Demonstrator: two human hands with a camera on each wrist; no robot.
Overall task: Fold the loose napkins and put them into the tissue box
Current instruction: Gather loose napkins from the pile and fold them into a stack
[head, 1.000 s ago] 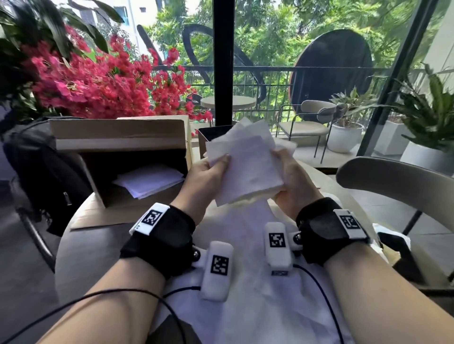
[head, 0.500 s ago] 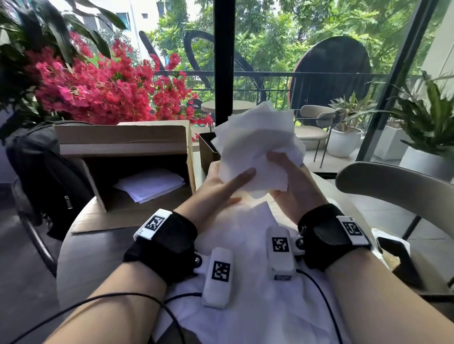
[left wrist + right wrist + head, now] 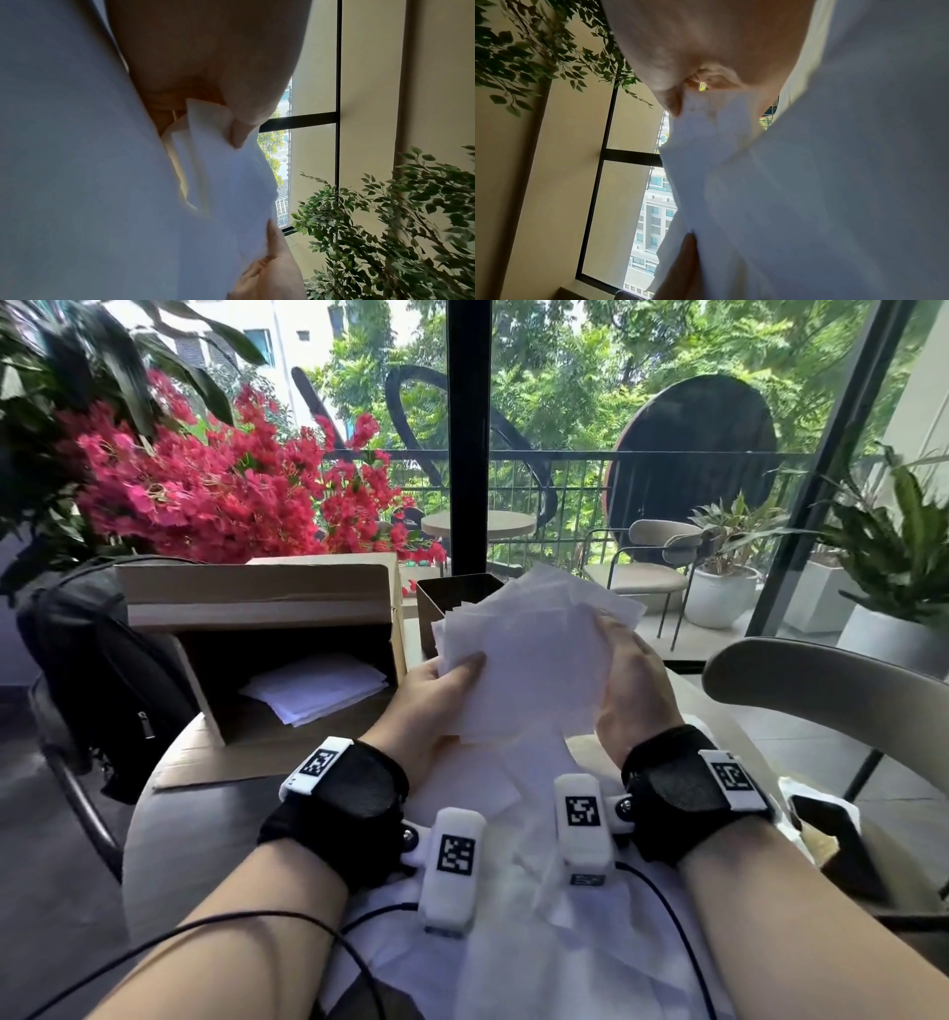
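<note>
Squaring a stack of napkins [image 3: 524, 660] held up over the table [image 3: 169, 839], left hand [image 3: 436, 695] pinching its left edge, right hand [image 3: 629, 680] gripping the right. Next, probably: aligning edges, then lowering into the dark tissue box [image 3: 436, 598] just behind, keeping layers from fanning.

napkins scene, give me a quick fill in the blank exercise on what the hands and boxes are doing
1. The stack of napkins is held by ____ hands.
2. The left hand grips the stack's ____ edge.
3. Folded white sheets lie inside the ____ box that lies on its side.
4. The flowers behind that box are ____.

Missing words: both; left; cardboard; red
</note>
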